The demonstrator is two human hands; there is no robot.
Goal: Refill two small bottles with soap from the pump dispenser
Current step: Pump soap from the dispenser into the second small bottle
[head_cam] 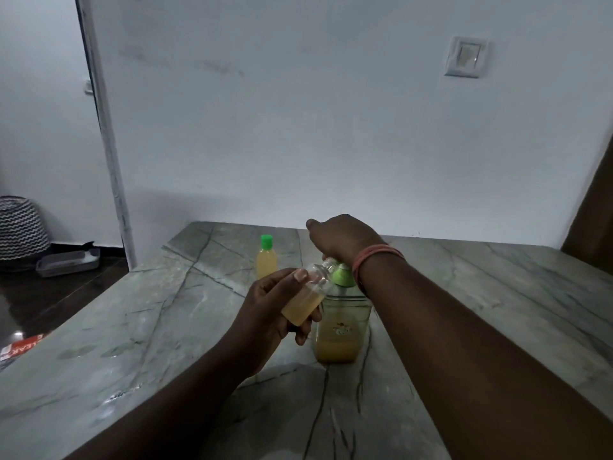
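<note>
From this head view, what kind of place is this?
Probably a room in a home: a veined stone counter against a plain white wall with a light switch, and a patterned basket on the floor.

Legible text — one item only: a red package (20, 347) at the left frame edge bears white letters, upside down, apparently "CLEAR". The pump dispenser (341, 327) label is unreadable.

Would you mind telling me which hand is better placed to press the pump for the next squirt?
The right hand: it already rests atop the pump dispenser. The left hand grips the uncapped small bottle, tilted at the spout.
</note>
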